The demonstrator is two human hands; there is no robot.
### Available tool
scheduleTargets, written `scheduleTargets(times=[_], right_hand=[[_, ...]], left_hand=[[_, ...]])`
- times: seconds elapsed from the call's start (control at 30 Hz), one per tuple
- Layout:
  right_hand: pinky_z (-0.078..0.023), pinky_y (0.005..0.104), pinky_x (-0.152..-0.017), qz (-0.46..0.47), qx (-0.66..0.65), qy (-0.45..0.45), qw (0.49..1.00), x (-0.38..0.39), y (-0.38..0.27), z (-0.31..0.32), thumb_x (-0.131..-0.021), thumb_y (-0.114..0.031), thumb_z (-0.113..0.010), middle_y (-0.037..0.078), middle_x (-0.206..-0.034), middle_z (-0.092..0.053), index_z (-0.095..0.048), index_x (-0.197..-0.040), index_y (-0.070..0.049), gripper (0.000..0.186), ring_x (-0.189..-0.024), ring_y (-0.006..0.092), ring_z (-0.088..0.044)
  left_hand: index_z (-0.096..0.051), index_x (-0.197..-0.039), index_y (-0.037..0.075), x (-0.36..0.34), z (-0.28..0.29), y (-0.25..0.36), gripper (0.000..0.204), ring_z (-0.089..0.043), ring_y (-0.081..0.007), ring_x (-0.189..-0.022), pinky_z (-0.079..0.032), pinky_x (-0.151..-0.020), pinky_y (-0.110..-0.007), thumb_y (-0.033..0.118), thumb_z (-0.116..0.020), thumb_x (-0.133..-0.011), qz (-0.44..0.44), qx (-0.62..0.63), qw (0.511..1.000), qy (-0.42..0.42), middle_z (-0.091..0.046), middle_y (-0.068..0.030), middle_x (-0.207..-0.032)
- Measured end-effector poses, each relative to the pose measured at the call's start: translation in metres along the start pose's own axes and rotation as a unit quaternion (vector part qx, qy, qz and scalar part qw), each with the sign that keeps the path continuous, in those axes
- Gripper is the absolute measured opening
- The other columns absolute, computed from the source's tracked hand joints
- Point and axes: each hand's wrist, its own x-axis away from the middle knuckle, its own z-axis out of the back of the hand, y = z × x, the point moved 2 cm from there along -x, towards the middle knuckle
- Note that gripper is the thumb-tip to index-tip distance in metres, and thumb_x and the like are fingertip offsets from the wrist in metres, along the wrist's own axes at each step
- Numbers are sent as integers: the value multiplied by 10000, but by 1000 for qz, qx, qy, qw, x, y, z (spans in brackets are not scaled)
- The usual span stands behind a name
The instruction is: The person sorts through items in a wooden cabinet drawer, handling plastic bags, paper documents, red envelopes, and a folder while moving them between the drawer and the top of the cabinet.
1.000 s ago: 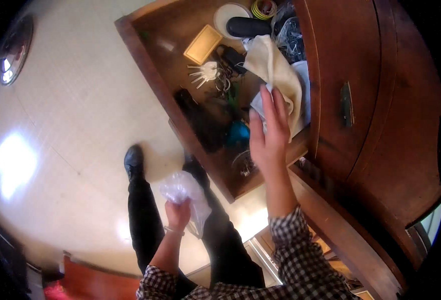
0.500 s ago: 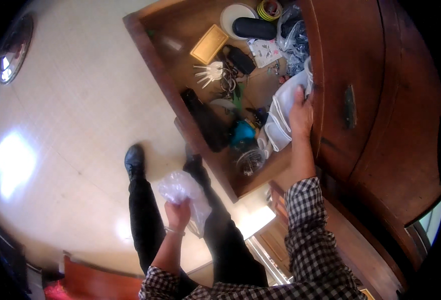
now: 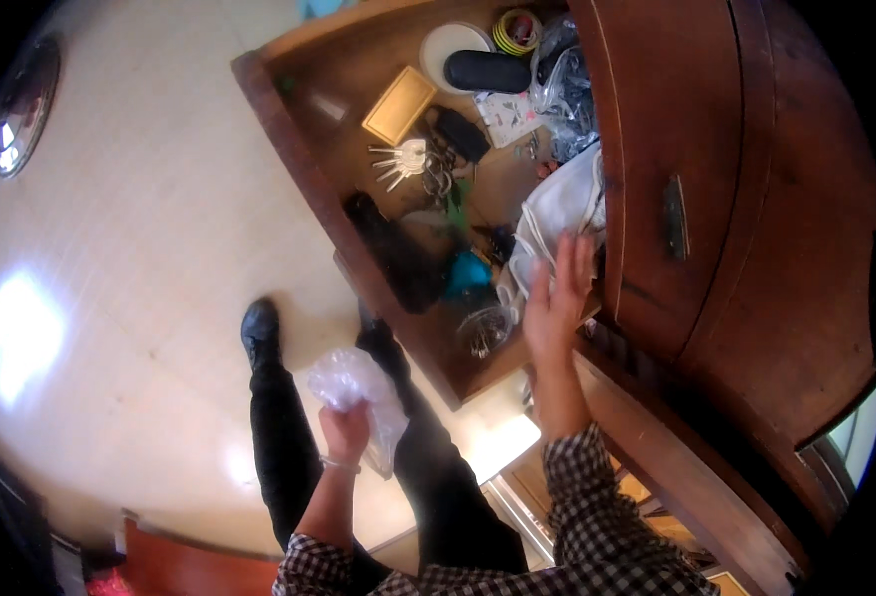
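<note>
My left hand (image 3: 345, 427) grips a translucent plastic bag (image 3: 378, 392) below the open wooden drawer (image 3: 299, 159). My right hand (image 3: 557, 298) has its fingers outstretched over the folded white cloth (image 3: 547, 209) at the drawer's lower right; whether it touches the cloth I cannot tell. The drawer also holds silver keys (image 3: 406, 154), a yellow rectangular box (image 3: 398, 104), a black oblong case (image 3: 488, 72) on a white disc, striped tape rolls (image 3: 517, 30), crumpled plastic (image 3: 565, 99), a dark pouch (image 3: 388, 253) and a blue item (image 3: 468, 273).
Dark wooden furniture (image 3: 716, 149) fills the right side, with a lower wooden edge (image 3: 676, 467) beside my right sleeve. My legs and shoes (image 3: 264, 333) stand on the pale floor. A round shiny object (image 3: 23, 109) is at the upper left, and red-brown furniture (image 3: 190, 556) at the lower left.
The white cloth now lies folded against the drawer's right side. My right hand moved right onto it, then back down and left with spread fingers. My left hand still holds the bag.
</note>
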Motion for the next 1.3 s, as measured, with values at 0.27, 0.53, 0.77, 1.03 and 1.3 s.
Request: scheduleTargets(times=[0.27,0.53,0.77,1.03,1.3], right_hand=[[-324,463,-984,108,-381,-125,910,8,-149,12,-821,-191,-625,253,-1306,-421,-353,-1342,7,620,-1206,403,-412],[-390,462,-877,91,-360,-170,913,-8,-163,6,-808,-152,-600,250,-1171,-499,-313,-1343,22,631,-1037,397,-505],[-404,456,-855,116,-363,-171,908,-9,-158,6,-778,-105,-587,246,-1126,-510,-321,-1329,27,626,-976,388,-518],[-328,517,-926,173,-329,-117,921,-14,-141,25,-758,-84,-585,240,-1228,-458,-369,-1338,-38,621,-1144,395,-433],[-207,536,-1032,258,-84,-8,962,-32,-91,24,-772,-141,-645,211,-1445,-235,-578,-1197,-145,430,-1309,458,-241]], left_hand=[[-629,-916,-44,1,-3,11,155,-605,-152,-729,-484,-641,-292,42,-572,-801,-2,64,998,17,-654,-87,-784],[-632,-918,-37,1,4,11,159,-602,-143,-722,-484,-630,-300,47,-575,-796,21,-47,999,-3,-660,-104,-784],[-626,-921,-35,0,2,11,151,-620,-163,-737,-487,-645,-306,33,-571,-798,-4,-17,1000,-1,-664,-113,-797],[-626,-923,-30,-1,5,9,151,-619,-166,-746,-487,-649,-301,25,-563,-798,-15,-2,1000,12,-663,-108,-816],[-625,-874,-35,0,2,0,118,-612,-156,-708,-482,-611,-302,24,-568,-788,11,19,1000,16,-653,-111,-752]])
